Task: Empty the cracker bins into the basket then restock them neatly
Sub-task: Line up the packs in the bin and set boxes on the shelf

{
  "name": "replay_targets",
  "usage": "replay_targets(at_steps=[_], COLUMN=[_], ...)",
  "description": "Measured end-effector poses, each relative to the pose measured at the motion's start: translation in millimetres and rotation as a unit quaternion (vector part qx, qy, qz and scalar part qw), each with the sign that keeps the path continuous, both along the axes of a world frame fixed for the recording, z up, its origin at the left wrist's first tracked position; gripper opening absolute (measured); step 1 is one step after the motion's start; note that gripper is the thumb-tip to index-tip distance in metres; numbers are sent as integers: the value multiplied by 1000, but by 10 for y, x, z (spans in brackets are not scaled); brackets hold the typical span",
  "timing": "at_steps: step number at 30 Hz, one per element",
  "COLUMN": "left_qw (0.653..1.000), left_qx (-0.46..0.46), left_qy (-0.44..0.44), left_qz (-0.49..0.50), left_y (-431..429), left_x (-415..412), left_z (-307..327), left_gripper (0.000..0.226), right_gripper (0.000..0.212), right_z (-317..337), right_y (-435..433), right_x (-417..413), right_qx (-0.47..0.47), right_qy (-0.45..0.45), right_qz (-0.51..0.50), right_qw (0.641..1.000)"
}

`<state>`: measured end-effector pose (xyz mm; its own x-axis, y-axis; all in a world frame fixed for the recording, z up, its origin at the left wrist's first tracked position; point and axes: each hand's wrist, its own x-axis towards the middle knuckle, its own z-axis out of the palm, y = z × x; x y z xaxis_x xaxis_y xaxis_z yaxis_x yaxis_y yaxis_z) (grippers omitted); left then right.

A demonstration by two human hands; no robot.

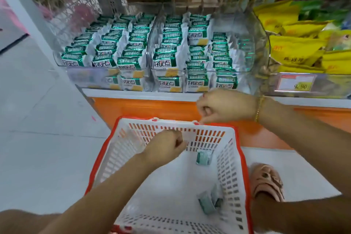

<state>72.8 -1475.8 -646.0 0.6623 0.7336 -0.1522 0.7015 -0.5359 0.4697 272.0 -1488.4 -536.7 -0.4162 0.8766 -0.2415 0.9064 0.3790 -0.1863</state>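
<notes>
Two clear cracker bins, left bin [79, 77] and right bin [247, 49], sit side by side on the shelf [133, 94], both nearly full. Job is barely begun: only two packets in the basket [244, 157], one [203, 156] by the far wall, one [208, 202] by the right wall.

Key relation: the bins lie up and ahead of both hands. Right hand [226, 107] is nearer, just below the right bin's front and over the basket's far rim. Left hand [165, 147] is lower, inside the basket mouth, well short of the bins.

Fingers: left curled into a fist, nothing visible in it. Right curled too, tips down at the rim; can't tell if they pinch it.

Packets [169, 62]: green and white foil, stood on edge in rows running front to back, long axis across the bin. The right bin's rightmost row stops short, leaving a gap behind it.

Likely next: right hand reaches up to the right bin's front row.
</notes>
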Motion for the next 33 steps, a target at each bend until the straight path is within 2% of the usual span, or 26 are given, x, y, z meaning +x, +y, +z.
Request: replay_targets(at_steps=[4,9,14,17,19,22,28,33], left_qw=[988,951,901,912,929,937,920,911], left_qx=[-137,-285,-391,-366,-332,-320,-351,-358], left_qy=[66,83,118,93,95,116,174,202], left_qz=[18,83,142,161,136,77,2,-8], left_y=[-292,-548,-674,-765,-802,-787,-738,-815], left_x=[61,132,294,357,394,491,665,703], left_z=[-627,-1353,-1873,-2086,-2178,-2238,-2363,-2398], left_gripper=[22,17,24,19,45,57,57,60], right_gripper=[13,41,47,61,69,81,62,66], right_z=[-764,-1596,-2164,-2433,-2568,-2660,-2531,-2021], right_y=[-246,-393,-515,-559,-602,-645,-584,-315], right_x=[-150,-110,-79,-120,-160,-206,-172,15], right_qx=[-100,-265,-350,-375,-387,-385,-342,-311], right_qy=[-75,-163,-217,-261,-287,-274,-225,-121], right_qz=[37,-1,7,19,17,3,-64,-155], right_qw=[991,950,911,889,876,882,910,930])
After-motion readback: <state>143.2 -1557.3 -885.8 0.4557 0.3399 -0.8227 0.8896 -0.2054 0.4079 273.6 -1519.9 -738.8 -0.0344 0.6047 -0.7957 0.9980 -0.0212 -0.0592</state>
